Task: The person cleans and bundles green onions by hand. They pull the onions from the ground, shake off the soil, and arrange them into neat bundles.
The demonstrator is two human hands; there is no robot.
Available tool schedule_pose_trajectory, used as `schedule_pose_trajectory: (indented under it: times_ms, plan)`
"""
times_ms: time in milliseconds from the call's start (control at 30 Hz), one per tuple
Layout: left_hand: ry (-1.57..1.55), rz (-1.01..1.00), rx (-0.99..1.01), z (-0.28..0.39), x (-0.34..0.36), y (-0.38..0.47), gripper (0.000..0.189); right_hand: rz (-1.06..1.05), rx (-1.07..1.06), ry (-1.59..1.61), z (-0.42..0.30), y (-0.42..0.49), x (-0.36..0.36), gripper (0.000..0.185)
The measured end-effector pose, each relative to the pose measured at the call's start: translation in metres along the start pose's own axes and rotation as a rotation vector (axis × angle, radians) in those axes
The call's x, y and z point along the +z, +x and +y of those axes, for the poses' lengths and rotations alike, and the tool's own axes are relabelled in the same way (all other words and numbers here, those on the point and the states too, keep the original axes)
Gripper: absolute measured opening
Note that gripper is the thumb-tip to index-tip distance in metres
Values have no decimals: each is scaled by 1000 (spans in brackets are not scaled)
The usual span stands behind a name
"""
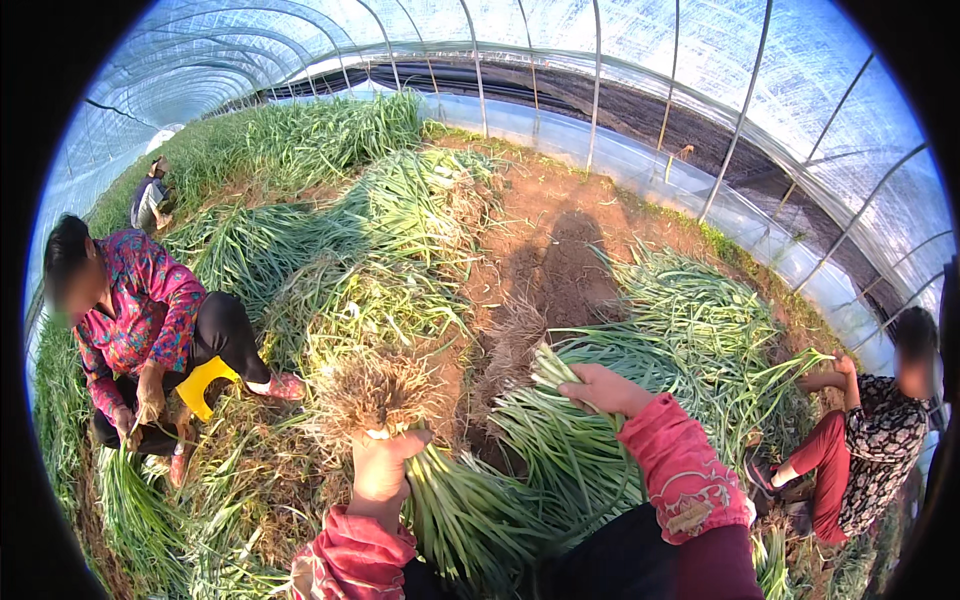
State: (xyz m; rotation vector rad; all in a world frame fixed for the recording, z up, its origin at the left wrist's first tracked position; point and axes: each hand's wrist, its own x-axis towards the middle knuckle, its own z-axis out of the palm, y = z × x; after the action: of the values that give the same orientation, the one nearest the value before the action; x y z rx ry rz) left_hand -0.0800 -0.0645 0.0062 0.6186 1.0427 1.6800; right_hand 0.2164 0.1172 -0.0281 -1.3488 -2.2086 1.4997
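My left hand (384,461) is shut around a thick bunch of green allium plants. A dense mass of brown, dry roots (379,386) sticks up above the fist, and the long green leaves (457,510) fan out below towards the right. In my right hand (606,390) is a smaller bundle of stalks, whose pale ends (551,366) point up and left and look free of long roots. Under my right hand lies a heap of green leaves (559,442), with a row of bare roots (510,349) along its left side.
A person in a patterned shirt (146,300) sits at left on a yellow stool (204,382), handling stalks. Another person (877,450) at right holds leaves. A third (150,195) crouches farther back. Piles of plants (420,202) cover the soil (540,217); metal hoops (596,90) carry the plastic cover.
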Motion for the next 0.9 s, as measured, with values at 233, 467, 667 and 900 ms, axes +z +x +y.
schedule_pose_trajectory:
  times_ms: [233, 467, 667, 900]
  plan:
    - [-104, 27, 74, -15, 14, -3, 26, 139, -417, 299, -115, -62, 83, 28]
    - [-232, 4, -86, -4, 2, -9, 29, 96, -439, 509, -124, -47, 121, 30]
    - [-298, -344, -126, 4, -8, -13, 34, -112, -407, 648, -117, -42, 120, 33]
    - [-299, -255, -112, 10, -3, -13, 32, -170, -401, 491, -111, -41, 122, 34]
